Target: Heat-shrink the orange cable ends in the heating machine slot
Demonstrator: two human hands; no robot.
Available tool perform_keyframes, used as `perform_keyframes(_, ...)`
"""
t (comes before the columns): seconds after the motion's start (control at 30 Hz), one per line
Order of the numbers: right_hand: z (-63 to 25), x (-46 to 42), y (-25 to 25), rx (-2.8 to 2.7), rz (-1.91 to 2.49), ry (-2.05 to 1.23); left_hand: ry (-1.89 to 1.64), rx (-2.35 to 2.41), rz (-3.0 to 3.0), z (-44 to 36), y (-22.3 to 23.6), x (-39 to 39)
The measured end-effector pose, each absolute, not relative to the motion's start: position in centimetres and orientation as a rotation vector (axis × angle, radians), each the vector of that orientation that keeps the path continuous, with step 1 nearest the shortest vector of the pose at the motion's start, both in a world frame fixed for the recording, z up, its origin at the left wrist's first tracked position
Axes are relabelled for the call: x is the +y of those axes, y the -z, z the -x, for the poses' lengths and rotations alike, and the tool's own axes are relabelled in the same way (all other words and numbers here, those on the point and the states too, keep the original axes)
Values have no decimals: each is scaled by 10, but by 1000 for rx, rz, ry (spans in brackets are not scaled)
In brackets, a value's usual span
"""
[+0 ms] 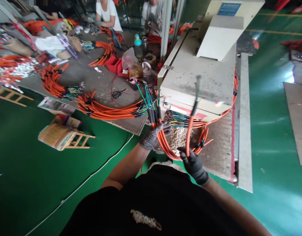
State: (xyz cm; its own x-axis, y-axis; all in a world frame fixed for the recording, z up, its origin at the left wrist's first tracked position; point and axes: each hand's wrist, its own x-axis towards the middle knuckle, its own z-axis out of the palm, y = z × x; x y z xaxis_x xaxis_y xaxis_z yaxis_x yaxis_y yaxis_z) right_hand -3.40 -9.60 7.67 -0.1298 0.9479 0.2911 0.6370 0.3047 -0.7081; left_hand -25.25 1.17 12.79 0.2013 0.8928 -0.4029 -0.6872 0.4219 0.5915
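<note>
Head: blue label (229, 9) unreadable; orange cables (163, 141) held.

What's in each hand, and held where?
Left hand: orange cable bundle, just below the black sleeves. Right hand: single cable, by its orange length.

Layout finding: machine (182, 73) at right, workbench (99, 83) at left.
I log the left hand (149, 136) around a held bundle (164, 142) of cables, and the right hand (194, 166), to its right, on a single cable (188, 134). The machine stands beyond them, with a second bundle (181, 123) along its near side. Along the workbench's near edge I note a long bundle (109, 111); behind it lie scissors (117, 94), and farther back a bottle (138, 47) stands beside a flask (144, 46). On the floor at left, a cord (98, 172) runs between the stool (56, 134) and the wearer.
</note>
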Motion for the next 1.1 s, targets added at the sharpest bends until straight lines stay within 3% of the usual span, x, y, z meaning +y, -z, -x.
perform_keyframes(0.33, 62, -82, -90, -2402, 1485, -681, -1066, 768, -421, 249, -142, 1)
perform_keyframes(0.57, 68, -65, -115, -1999, 1238, -1401, -947, 734, -515, 240, -152, -6)
perform_keyframes(0.9, 91, -69, -116, -1713, 1343, -1233, -750, 588, -718, 242, -154, -1)
perform_keyframes(1.1, 89, -71, -106, -1897, 1343, -1024, -749, 709, -651, 246, -153, -3)
